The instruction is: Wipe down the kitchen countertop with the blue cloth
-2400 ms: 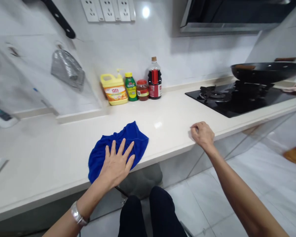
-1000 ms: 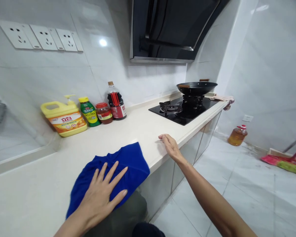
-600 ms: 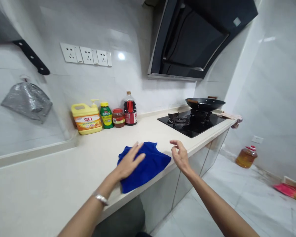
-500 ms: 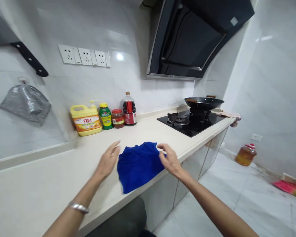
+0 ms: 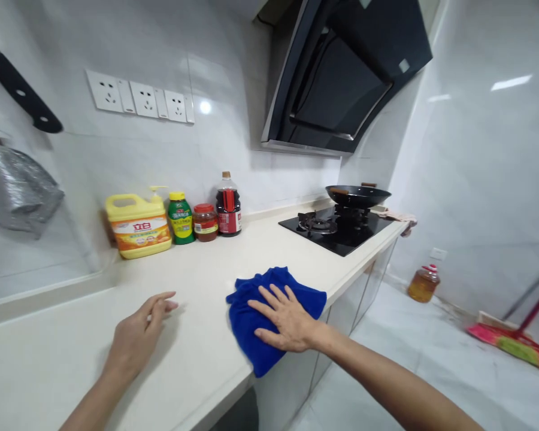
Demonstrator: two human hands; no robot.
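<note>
Pressing our right hand (image 5: 287,320) flat with fingers spread, we cover the crumpled blue microfibre cloth (image 5: 256,353). It lies at the front edge of the cream stone countertop (image 5: 197,269), one corner hanging over. Our left hand (image 5: 137,335) rests on the counter apart from the cloth, loosely curled and holding nothing. By the wall stand a yellow plastic detergent jug (image 5: 138,224), a green bottle (image 5: 180,217), a red-lidded jar (image 5: 205,222) and a dark sauce bottle (image 5: 228,205). Further right, a black wok (image 5: 357,195) sits on the black glass gas hob (image 5: 336,233).
</note>
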